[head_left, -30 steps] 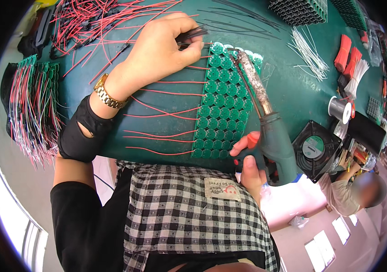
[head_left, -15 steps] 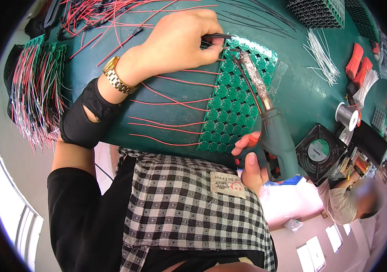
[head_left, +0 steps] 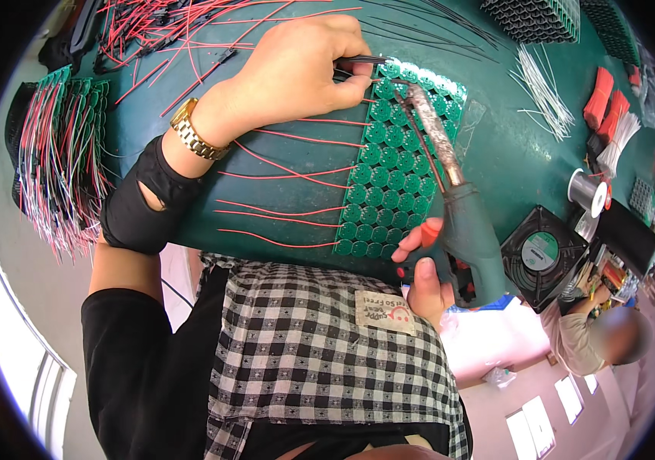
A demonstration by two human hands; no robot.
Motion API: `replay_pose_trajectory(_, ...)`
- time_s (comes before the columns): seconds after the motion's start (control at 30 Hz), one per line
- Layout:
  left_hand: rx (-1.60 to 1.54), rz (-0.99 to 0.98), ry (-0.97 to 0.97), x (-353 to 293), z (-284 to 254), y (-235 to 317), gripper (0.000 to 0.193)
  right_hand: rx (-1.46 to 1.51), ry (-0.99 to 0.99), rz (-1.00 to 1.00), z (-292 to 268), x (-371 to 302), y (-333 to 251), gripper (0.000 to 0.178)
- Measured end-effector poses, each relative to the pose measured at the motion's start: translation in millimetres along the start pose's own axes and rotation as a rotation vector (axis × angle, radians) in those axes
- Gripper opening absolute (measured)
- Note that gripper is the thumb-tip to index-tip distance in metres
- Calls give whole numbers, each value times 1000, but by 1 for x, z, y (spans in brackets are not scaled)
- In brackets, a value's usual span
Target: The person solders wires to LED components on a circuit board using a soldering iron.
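Note:
My left hand (head_left: 297, 77) is closed in a pinch over the far left corner of a green panel of round circuit boards (head_left: 389, 165). Thin black wires (head_left: 361, 60) stick out between its fingers toward the panel. My right hand (head_left: 426, 287), partly hidden, grips a dark green soldering gun (head_left: 472, 230) with a red trigger. Its long metal barrel slants up and left, and the tip is over the panel's far rows near my left fingertips; contact cannot be made out. Several red wires (head_left: 281, 219) stretch left from the panel's left edge.
Red wires with black connectors (head_left: 189, 46) pile up at the far left. Wired green panels (head_left: 67, 153) stand at left. Loose black wires (head_left: 435, 34), white wires (head_left: 546, 92), a solder spool (head_left: 587, 193) and a black fan (head_left: 542, 257) lie beyond and right. Another person (head_left: 596, 333) sits at lower right.
Very little differs. My left hand and the soldering gun's tip have shifted slightly left, along with a small shift of the whole view. Both grips are unchanged.

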State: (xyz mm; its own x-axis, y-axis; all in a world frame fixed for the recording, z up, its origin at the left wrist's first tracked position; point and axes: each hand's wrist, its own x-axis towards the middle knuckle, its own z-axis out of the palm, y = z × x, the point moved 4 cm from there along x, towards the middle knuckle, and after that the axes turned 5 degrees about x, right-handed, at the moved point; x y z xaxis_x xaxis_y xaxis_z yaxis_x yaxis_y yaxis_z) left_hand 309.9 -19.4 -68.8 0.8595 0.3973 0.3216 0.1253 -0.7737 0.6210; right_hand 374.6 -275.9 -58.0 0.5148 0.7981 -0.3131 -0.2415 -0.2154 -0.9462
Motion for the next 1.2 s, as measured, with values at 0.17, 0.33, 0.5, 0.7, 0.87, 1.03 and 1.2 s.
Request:
replay_pose_trajectory(0.17, 0, -3, -2, 0, 2, -2, 12, 43, 112, -101, -2, -4, -4, 52)
replay_pose_trajectory(0.33, 15, 18, 5, 1, 4, -1, 11, 12, 158, -224, -11, -3, 0, 53)
replay_pose_trajectory(0.5, 71, 65, -9, 2, 4, 3, 12, 13, 201, -280, -18, -7, 2, 52)
replay_pose_trajectory(0.7, -61, -115, 126, 11, -29, 9, 12, 86, 228, -270, -22, -11, 15, 51)
replay_pose_trajectory(0.87, -71, -297, -126, 2, -22, 33, 12, 155, 137, -193, -21, -16, 25, 51)
replay_pose_trajectory(1.03, -27, -139, -106, -19, 10, 16, 15, 225, 120, -203, -13, -18, 31, 51)
replay_pose_trajectory(1.2, -40, -166, -90, -19, 18, 16, 13, 239, 101, -205, -13, -14, 36, 49)
